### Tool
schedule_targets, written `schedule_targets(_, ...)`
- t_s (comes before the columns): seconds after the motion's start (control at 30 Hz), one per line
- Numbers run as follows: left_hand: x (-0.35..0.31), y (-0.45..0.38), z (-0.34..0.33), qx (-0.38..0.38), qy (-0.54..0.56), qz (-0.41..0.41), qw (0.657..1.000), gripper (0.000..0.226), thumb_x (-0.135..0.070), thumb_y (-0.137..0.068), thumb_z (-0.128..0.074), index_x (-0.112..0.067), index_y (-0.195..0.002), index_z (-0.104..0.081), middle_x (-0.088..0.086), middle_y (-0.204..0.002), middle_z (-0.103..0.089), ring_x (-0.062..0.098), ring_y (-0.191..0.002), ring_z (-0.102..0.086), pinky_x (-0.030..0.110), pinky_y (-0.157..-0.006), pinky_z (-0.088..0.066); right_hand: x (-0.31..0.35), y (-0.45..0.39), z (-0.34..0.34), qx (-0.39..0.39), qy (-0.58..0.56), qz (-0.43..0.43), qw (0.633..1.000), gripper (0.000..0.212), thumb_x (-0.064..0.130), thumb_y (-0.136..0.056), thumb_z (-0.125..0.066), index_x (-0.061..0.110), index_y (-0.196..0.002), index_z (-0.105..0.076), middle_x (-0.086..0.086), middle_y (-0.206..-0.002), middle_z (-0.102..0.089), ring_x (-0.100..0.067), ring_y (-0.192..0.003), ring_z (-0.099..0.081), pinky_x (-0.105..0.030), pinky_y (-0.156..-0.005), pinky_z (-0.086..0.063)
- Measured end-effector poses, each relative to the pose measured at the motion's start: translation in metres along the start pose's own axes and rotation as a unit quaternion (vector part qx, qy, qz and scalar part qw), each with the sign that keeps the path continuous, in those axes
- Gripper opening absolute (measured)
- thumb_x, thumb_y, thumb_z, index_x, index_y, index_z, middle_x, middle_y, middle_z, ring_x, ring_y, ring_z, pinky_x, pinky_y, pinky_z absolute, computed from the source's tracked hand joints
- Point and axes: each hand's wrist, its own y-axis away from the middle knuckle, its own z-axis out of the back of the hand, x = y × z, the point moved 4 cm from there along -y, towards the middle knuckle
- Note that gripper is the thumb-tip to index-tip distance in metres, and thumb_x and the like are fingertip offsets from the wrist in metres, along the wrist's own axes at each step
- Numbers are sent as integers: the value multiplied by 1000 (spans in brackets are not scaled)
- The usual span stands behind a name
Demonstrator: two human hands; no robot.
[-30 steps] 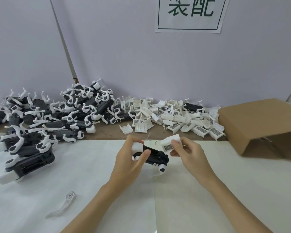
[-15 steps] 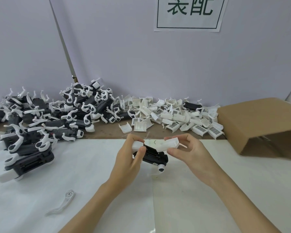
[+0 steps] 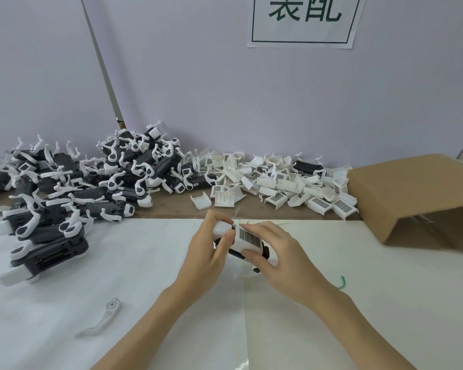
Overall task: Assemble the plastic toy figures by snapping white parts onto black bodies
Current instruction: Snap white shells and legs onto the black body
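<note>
— Both grips are closed on the one piece: the left hand curls round the near-left end of the black body, thumb pinching its side, and the right hand has fingers and thumb clamped on the white cover.

— What differs from a moment back?

— Half a second ago the white cover was held up off the body, angled toward the right. Now it sits flat on top of the black body, barcode label upward, and the right hand has come over it. The left hand has kept its hold.

— Where is it all?

— Just above the white sheet on the worktop, in the middle, near the sheet's far edge.

— Any containers?

— A cardboard box lies on its side at the right, open toward the viewer; its inside is too dark to tell the contents. Loose white covers are heaped against the wall, assembled figures piled to the left, and a single white arm piece lies on the sheet near the left forearm.
</note>
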Motion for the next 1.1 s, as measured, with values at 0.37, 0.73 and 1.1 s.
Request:
schedule_targets(0.37, -17, -7, 5, -50, -231, -14, 972, 46, -72, -93, -49, -31, -113, -57, -17, -104, -60, 5, -101, -55, 26, -94, -36, -6, 2, -8, 20, -24, -27, 999, 35, 36, -100, -66, 37, -130, -49, 16, -116, -66, -7, -104, -62, -25, -86, -50)
schedule_targets(0.73, -17, -8, 12, 128, 81, 52, 987, 43, -26, -100, -71, -30, -138, -54, -6, -114, -68, 12, -97, -64, 22, -84, -51, -11, 2, 12, -3, -5, -24, 1000, 34, 48, -96, -66, 44, -128, -56, 25, -120, -62, -2, -117, -56, -19, -98, -41)
schedule_targets(1.1, -16, -7, 4, 125, 71, 17, 989, 38, -20, -97, -72, -29, -127, -49, -11, -117, -63, 16, -97, -65, 23, -86, -50, -3, 3, 20, -58, 36, 11, 998, 25, 38, -88, -80, 31, -109, -67, 19, -97, -60, -9, -98, -57, -28, -104, -33)
